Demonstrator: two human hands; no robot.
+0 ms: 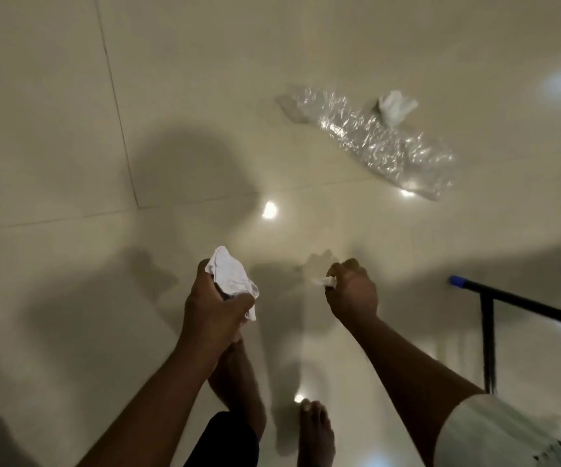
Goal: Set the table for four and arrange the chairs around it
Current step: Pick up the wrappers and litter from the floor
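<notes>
The left hand (216, 308) is curled round a crumpled white cloth (233, 276), which sticks out above and to the right of the fingers. The right hand (351, 291) is closed on a small white scrap (323, 281) that pokes out to the left of the fist; what the scrap is cannot be told. The two hands are held apart over a glossy pale tiled floor (70, 129), with bare feet (316, 429) near the bottom edge.

Far and to the right of the hands, a long sheet of clear plastic wrap (373, 136) lies flat on the floor, its long axis running from far left to near right. A second crumpled white cloth (395, 106) rests at its far edge. Both are well apart from the hands.

At the right edge a black metal frame (525, 303) with a blue end cap (456, 281) reaches in, its bar slanting from the cap toward the near right. Open floor spreads to the left and far side.
</notes>
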